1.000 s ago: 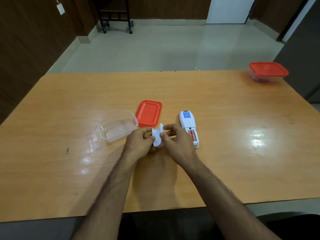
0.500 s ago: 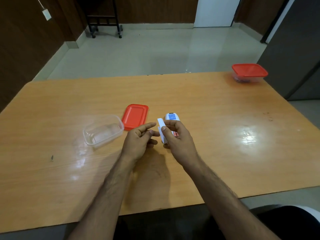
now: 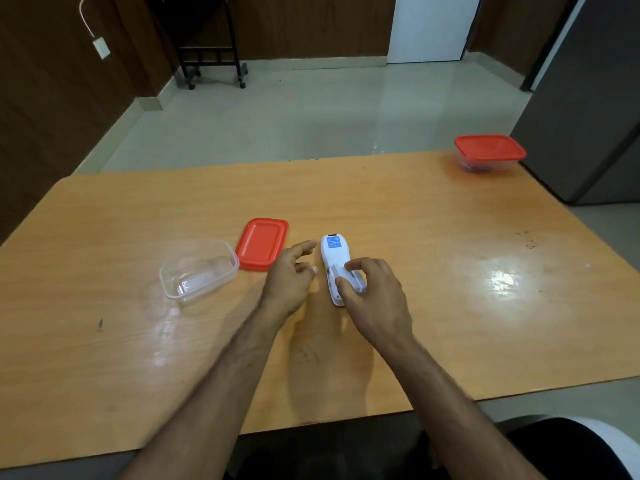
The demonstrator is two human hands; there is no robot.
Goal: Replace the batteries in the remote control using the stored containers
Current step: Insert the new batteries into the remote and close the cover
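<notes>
A white remote control [image 3: 333, 252] lies face down on the wooden table [image 3: 433, 237], its blue label towards the far end. My right hand [image 3: 372, 292] pinches the white battery cover [image 3: 353, 280] between thumb and fingers and holds it over the remote's battery bay. The batteries are hidden under the cover and my fingers. My left hand [image 3: 290, 275] hovers just left of the remote with loose fingers, holding nothing. An open clear container [image 3: 199, 268] stands at the left, and its red lid [image 3: 262, 244] lies beside it.
A second clear container with a red lid on it [image 3: 490, 152] stands at the table's far right corner, with dark items inside. A grey cabinet [image 3: 588, 98] rises beyond that corner. A wheeled black stand [image 3: 211, 39] is across the floor.
My right hand has carried the battery cover from between both hands onto the back of the remote. My left hand has let go of it and drawn slightly away.
</notes>
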